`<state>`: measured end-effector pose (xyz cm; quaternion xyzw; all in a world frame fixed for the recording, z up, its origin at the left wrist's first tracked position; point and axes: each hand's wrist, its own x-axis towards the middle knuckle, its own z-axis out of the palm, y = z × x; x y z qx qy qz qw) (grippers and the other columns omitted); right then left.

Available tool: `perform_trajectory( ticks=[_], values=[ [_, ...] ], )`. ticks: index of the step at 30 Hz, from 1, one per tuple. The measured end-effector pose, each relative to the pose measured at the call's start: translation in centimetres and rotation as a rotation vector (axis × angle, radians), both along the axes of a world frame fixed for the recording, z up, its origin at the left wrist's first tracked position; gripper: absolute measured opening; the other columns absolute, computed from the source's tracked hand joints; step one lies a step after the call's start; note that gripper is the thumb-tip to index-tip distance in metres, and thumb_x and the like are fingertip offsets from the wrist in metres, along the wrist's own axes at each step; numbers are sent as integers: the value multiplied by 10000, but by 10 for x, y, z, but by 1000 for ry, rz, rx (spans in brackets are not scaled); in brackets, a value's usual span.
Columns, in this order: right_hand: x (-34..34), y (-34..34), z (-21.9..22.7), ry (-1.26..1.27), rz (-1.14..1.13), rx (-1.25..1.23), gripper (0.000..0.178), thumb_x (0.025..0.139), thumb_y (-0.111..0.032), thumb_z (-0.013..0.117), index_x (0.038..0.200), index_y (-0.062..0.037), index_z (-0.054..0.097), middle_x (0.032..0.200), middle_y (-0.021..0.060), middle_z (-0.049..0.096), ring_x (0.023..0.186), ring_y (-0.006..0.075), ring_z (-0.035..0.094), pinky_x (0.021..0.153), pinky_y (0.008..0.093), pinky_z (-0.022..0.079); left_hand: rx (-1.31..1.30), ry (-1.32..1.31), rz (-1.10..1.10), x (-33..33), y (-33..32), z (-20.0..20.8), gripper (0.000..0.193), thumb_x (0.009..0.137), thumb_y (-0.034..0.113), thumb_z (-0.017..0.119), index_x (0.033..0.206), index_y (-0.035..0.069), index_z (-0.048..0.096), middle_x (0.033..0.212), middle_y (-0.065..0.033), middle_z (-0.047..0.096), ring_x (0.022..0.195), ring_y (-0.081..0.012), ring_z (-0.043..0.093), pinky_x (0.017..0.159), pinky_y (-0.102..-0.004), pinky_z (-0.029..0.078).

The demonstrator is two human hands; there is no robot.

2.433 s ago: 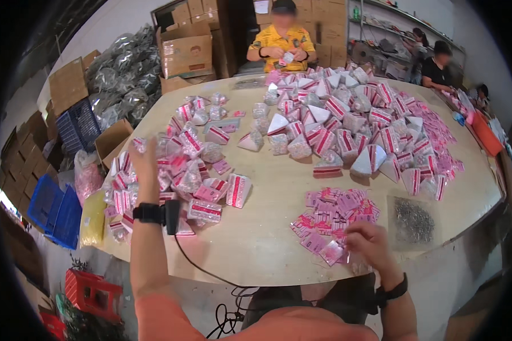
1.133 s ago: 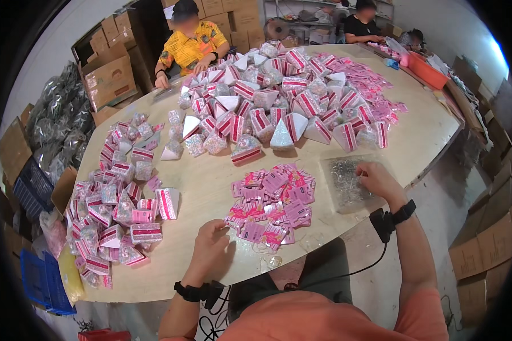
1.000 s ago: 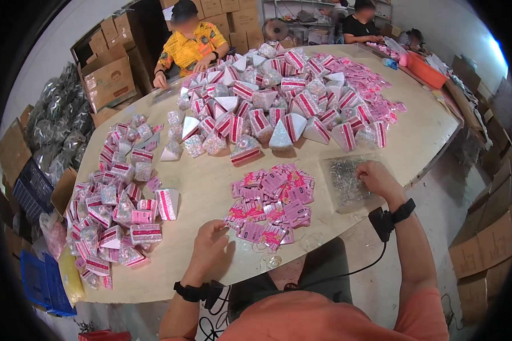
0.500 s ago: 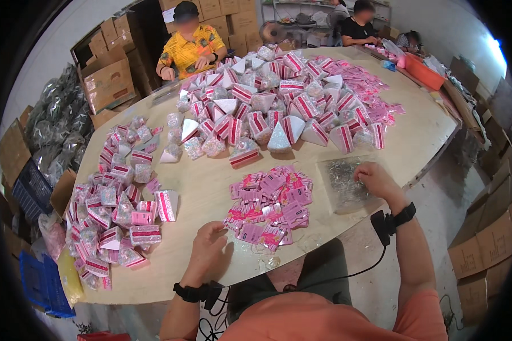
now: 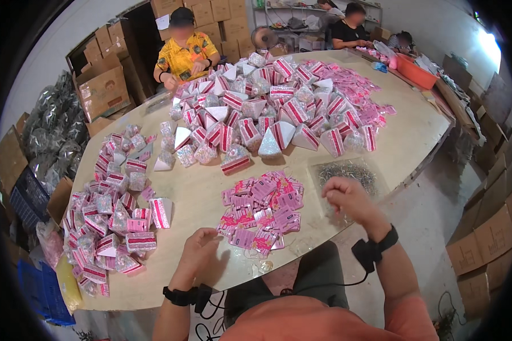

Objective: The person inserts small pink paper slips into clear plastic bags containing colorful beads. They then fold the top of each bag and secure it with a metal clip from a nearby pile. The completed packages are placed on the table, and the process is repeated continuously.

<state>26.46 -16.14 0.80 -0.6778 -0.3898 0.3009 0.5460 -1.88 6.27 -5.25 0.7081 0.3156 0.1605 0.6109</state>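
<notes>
Beside the left edge of a heap of pink printed tags point(image 5: 261, 213), my left hand point(image 5: 197, 251) hovers with loosely bent fingers and nothing visible in them. My right hand point(image 5: 351, 199) is over the near side of a shallow clear tray point(image 5: 379, 196) holding many thin metal pieces point(image 5: 347, 171). Its thumb and fingertips are pinched together; whatever they grip is too small to make out. The tag heap lies on the table between my two hands.
A large mound of cake-slice-shaped pieces point(image 5: 270, 142) covers the table point(image 5: 190, 187) beyond the tags. More slices point(image 5: 140, 241) pile up at left. Across the table sits a person in a yellow shirt point(image 5: 185, 54). An orange basin point(image 5: 416, 73) stands at far right; cartons point(image 5: 478, 241) flank the floor.
My right hand has come from inside the tray toward its near side, leftward and closer to me. My left hand stays beside the tags. The whole view has shifted slightly.
</notes>
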Motion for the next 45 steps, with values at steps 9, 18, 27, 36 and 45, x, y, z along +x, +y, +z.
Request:
perform_trajectory(
  ticks=[9,18,27,36,45],
  values=[
    [-42,24,-70,342,-161,184,50,798,-53,534,826,-13,544,577,-21,466,458,46,424,400,205,342,325,-6,-102,29,4,77,287,768,110,597,1034,10,557,970,-51,572,910,-116,521,770,-250,437],
    [-56,32,-104,-145,-272,245,32,809,-8,503,822,-5,532,617,6,498,502,51,458,439,201,369,811,137,-12,147,99,50,440,676,234,640,1018,-20,535,925,-192,592,886,-319,569,789,-365,442],
    [-52,26,-107,-197,-290,251,22,804,-1,512,817,-3,530,632,6,501,513,49,452,456,202,370,736,340,27,203,131,-16,524,727,360,615,1055,-41,538,989,-240,582,905,-336,570,790,-386,435],
    [-53,26,-104,-138,-272,231,28,803,-1,508,821,-2,530,668,27,505,562,76,481,499,214,390,921,104,12,175,105,12,436,656,201,687,1006,1,521,958,-199,563,919,-349,535,812,-403,423],
    [-53,26,-101,-58,-274,201,47,791,-16,531,829,7,547,725,63,548,629,122,538,561,247,430,985,176,-575,156,83,10,489,616,200,722,1038,18,555,981,-137,581,937,-272,536,835,-374,412]
  ],
)
